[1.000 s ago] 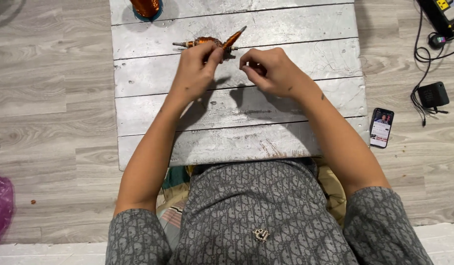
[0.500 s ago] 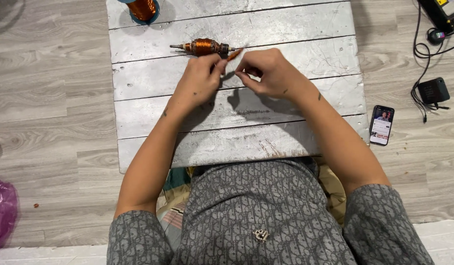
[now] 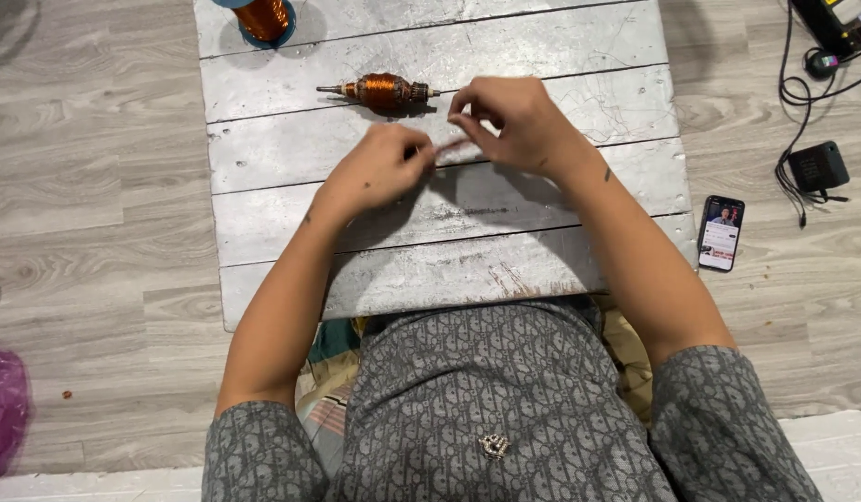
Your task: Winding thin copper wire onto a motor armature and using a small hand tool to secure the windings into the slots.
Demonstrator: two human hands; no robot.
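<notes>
Grey wood-plank floor (image 3: 96, 186) carries a low whitewashed plank tabletop (image 3: 561, 46). The person sits at its near edge in a grey patterned shirt (image 3: 505, 400).

Left hand (image 3: 379, 172) and right hand (image 3: 514, 121) meet over the middle planks, fingertips almost touching. Between them runs a thin pale strip (image 3: 449, 147), blurred. Left grip is pinched on its left end; right grip is curled over its right end, contact not clear.

Just beyond the hands lies a copper-wound motor armature (image 3: 382, 90), shaft along the plank, touched by neither hand.

At the far-left edge stands a copper wire spool (image 3: 261, 16).

On the floor to the right: smartphone (image 3: 721, 232), black power adapter (image 3: 818, 165) with cables.
</notes>
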